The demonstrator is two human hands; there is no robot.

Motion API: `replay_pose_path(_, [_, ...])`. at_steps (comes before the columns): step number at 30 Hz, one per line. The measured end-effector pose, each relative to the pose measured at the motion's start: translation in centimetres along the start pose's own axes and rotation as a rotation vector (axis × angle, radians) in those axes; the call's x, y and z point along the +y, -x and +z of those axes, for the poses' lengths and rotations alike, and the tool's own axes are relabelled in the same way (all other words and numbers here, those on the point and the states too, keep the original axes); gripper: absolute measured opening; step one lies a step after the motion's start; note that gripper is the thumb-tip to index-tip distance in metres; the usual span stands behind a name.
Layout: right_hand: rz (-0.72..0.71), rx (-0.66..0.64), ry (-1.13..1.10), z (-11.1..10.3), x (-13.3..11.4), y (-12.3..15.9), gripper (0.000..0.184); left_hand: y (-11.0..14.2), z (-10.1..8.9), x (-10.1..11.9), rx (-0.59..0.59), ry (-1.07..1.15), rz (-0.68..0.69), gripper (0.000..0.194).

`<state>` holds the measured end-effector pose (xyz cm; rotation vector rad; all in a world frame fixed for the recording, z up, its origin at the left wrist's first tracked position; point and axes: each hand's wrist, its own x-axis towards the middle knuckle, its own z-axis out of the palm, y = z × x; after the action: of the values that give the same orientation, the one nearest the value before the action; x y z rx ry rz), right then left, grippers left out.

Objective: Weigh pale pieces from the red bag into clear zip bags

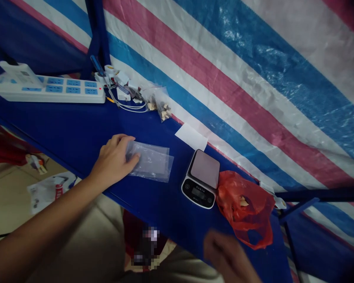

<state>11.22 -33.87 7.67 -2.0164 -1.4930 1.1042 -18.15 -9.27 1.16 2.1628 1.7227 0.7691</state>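
On the blue table, my left hand (117, 157) grips the left edge of some clear plastic bags (152, 163), thumb on top and fingers along the far side. The bags lie flat and slightly fanned. My right hand (222, 251), smeared by motion, is at the table's front edge; its fingers look curled, but I cannot make out whether anything is in them. Between the hands and farther back stands a kitchen scale (205, 169) with a bare weighing plate and a dark display. Touching the scale's right side is a crumpled red plastic bag (253, 200) with a pale piece inside.
A white power strip (73, 95) lies at the back left, beside tangled cables and chargers (124, 90). Small clear bags of pale pieces (165, 111) and a white paper (191, 135) rest against the striped tarp (224, 90). Items lie on the floor at left.
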Motion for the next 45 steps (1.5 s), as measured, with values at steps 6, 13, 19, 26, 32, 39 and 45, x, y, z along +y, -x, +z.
replay_pose_path(6, [-0.306,0.645,-0.033,-3.2,-3.6,-11.6,0.037,-1.3,1.0,2.0,-0.025,-0.063,-0.001,0.054])
replay_pose_path(13, [-0.453,1.122,0.208,-2.1,-0.3,-13.5,0.030,-3.6,0.4,3.7,-0.036,-0.069,-0.087,0.061])
replay_pose_path(19, [-0.484,1.099,0.190,-2.2,-0.7,-13.4,0.029,-4.6,0.8,3.7,-0.079,-0.040,-0.151,0.061])
replay_pose_path(26, [-0.447,1.091,0.188,-2.4,-0.7,-13.3,0.031,-3.6,2.1,4.9,-0.045,0.090,-0.113,0.052])
replay_pose_path(32, [-0.463,1.055,0.181,-2.3,-0.6,-13.3,0.031,-2.8,1.1,4.7,-0.063,0.149,-0.131,0.050])
replay_pose_path(39, [-0.478,1.032,0.188,-2.3,-0.3,-13.4,0.031,-3.8,1.0,3.3,-0.127,-0.035,0.140,0.062])
replay_pose_path(45, [-0.480,1.022,0.190,-2.3,-0.5,-13.5,0.031,-3.0,1.5,3.4,-0.196,-0.212,0.171,0.054])
